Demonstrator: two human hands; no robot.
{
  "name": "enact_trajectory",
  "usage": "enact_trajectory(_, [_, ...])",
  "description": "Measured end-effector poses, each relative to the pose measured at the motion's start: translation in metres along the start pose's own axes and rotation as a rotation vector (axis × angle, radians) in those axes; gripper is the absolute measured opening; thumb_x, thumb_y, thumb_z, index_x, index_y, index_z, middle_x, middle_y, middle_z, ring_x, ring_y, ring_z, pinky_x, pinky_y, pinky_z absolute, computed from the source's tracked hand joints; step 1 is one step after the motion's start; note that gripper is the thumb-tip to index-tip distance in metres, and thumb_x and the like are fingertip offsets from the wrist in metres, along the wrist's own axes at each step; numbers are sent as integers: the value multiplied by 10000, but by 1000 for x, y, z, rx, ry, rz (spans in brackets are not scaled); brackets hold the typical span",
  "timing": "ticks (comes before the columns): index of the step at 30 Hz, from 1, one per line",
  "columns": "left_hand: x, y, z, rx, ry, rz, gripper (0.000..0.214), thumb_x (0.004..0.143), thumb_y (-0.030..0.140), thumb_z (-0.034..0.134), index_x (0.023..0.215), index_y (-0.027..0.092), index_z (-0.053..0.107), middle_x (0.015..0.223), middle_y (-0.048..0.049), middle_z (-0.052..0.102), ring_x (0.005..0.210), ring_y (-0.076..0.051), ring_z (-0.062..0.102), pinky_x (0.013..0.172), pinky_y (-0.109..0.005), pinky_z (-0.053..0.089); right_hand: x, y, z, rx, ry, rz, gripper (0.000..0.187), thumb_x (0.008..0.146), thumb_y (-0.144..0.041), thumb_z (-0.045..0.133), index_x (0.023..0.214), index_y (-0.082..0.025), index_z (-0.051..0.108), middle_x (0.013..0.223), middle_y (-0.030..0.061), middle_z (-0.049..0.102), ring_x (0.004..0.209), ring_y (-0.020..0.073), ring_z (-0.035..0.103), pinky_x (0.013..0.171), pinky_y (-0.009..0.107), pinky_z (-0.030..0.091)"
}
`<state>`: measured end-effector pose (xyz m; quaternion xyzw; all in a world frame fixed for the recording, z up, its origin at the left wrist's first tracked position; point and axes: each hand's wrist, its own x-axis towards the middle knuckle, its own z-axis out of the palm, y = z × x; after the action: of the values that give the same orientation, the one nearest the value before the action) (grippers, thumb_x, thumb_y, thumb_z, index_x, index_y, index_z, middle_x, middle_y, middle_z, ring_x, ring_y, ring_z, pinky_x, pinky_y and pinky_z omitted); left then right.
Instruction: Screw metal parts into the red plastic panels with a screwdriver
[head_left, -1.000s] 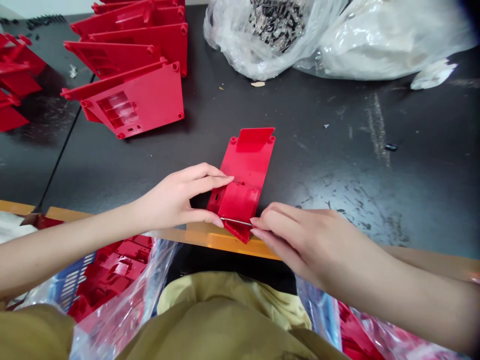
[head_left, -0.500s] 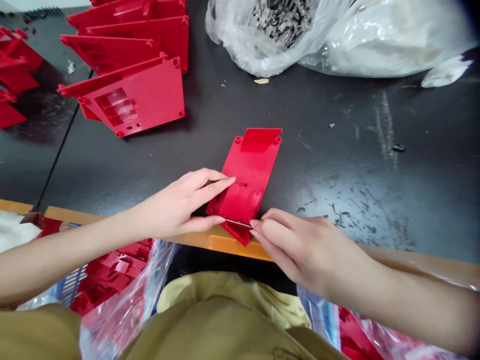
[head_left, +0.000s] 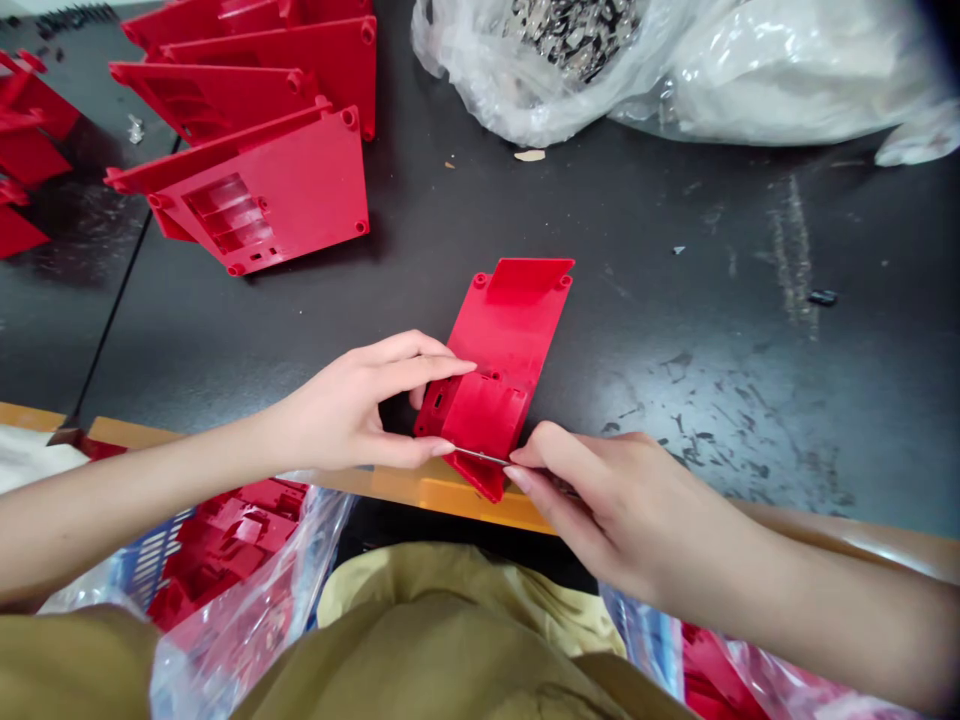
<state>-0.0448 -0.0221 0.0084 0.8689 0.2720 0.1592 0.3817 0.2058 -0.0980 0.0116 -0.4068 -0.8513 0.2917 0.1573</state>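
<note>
A red plastic panel (head_left: 508, 325) lies at the table's front edge, with a raised flap at its far end and a curved section nearer me. My left hand (head_left: 371, 400) grips its left side, the fingers on top and the thumb low by the near edge. Across the near end of the curved section runs a thin metal rod (head_left: 481, 457). The rod's left end meets my left thumb tip. Its right end is pinched between the thumb and forefinger of my right hand (head_left: 607, 490); those fingertips are close against the panel's right side.
Several similar red panels (head_left: 300, 190) stand at the back left, with more red parts (head_left: 34, 150) beyond. A plastic bag (head_left: 517, 115) of small shiny pieces sits at the back beside a white bag (head_left: 780, 75). Below the edge, a blue basket (head_left: 154, 560) contains red parts.
The view has shifted slightly. My left fingers have arched up a little on the panel, showing more of its left side. The rod remains across the curved section, pinched by my right hand.
</note>
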Motion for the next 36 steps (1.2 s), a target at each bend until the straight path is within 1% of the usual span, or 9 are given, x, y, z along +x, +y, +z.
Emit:
enact_trajectory(7, [4,8,-3,-55,-12,-112,502,833,289,729,1311,207,598,1196,-78,624,782,-82,616,776,-229,559,6,-2,-7,144,-93,63,154,999,-168,371,931,-188,507,557,-70,477,413,91,348,428,233,261])
enact_trajectory(13, [8,8,-8,-88,-44,-177,508,822,279,737,1307,217,601,1216,-76,609,710,-50,598,716,-207,568,10,1,-7,197,-90,94,145,987,-156,386,906,-182,503,547,-80,439,412,81,321,428,233,238])
enact_trajectory(16, [9,8,-9,-96,-48,-201,502,815,285,744,1295,225,609,1214,-72,612,701,-48,600,721,-213,571,8,1,-6,241,-80,113,150,998,-186,384,887,-195,483,530,-90,398,412,76,306,441,232,229])
enact_trajectory(19, [11,9,-10,-104,-47,-209,495,804,303,754,1274,216,626,1192,-65,622,706,-56,609,738,-220,568,8,0,-7,304,-85,165,168,1003,-218,385,849,-208,452,514,-99,349,406,70,262,442,232,222])
enact_trajectory(21, [12,9,-11,-109,-59,-218,487,802,323,756,1261,218,635,1185,-58,625,700,-56,609,739,-218,562,9,-1,-9,355,-118,206,185,1004,-232,389,825,-213,431,518,-97,345,414,68,246,431,226,219])
enact_trajectory(25, [15,9,-12,-134,-78,-246,488,786,349,770,1240,228,640,1169,-48,627,738,-73,629,718,-214,555,10,-2,-12,441,-155,273,210,1007,-256,391,802,-218,418,526,-91,346,439,71,245,404,213,202])
enact_trajectory(29, [18,8,-12,-143,-91,-277,454,770,322,775,1194,226,646,1108,-42,645,813,-114,650,736,-242,559,11,-2,-11,527,-175,336,227,1007,-286,391,791,-219,419,538,-80,364,456,76,263,407,208,219])
enact_trajectory(32, [20,11,-13,-176,-90,-294,449,763,299,779,1181,219,640,1130,-41,644,733,-91,635,685,-231,552,11,-1,-10,601,-208,389,227,1005,-308,397,800,-220,438,552,-76,380,471,81,292,415,207,240])
enact_trajectory(36, [23,15,-15,-195,-140,-391,439,751,274,787,1158,213,633,1151,-33,627,635,-52,600,607,-202,524,9,2,-7,647,-224,420,244,1000,-344,413,796,-221,461,575,-68,381,494,87,313,428,212,253])
